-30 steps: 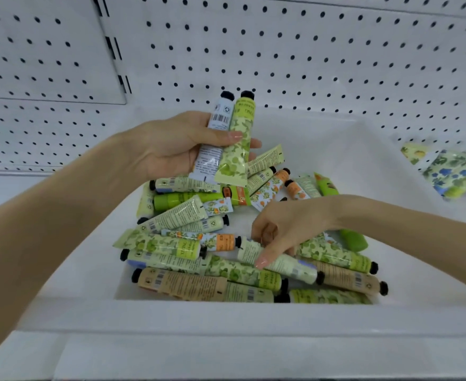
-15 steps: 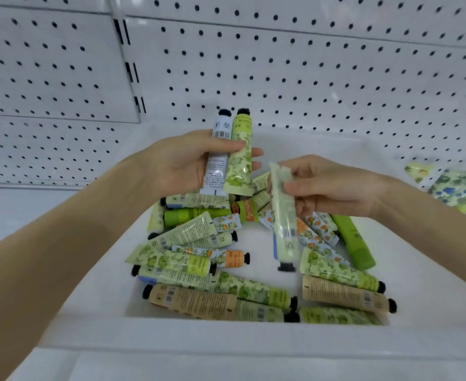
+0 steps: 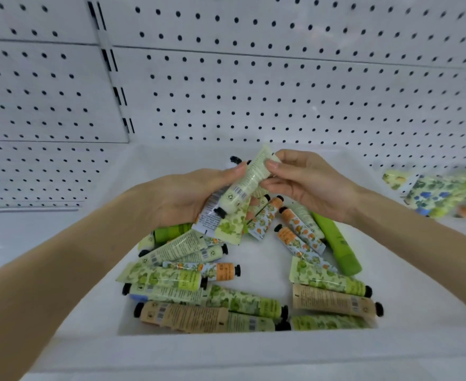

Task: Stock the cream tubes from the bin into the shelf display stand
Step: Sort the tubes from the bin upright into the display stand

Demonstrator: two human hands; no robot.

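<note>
The left hand (image 3: 187, 196) is curled round two tubes (image 3: 226, 224), caps pointing away, thumb laid over them. The right hand (image 3: 308, 185) pinches a pale tube (image 3: 249, 180) by its flat crimped end between thumb and fingertips and holds it cap-down against the bundle in the left palm, so I'd say a third tube is being added to a handful. Both hands hover over the far end of the white bin (image 3: 226, 350).

Below and nearer than the hands, a good many loose tubes (image 3: 204, 298) lie scattered across the bin floor. I can see no tube set into any stand; off beyond the right hand there are only blurred patterned packs (image 3: 443, 193) on the shelf. By my reckoning the job is at its early, gathering stage, with most of the stocking left to do.
</note>
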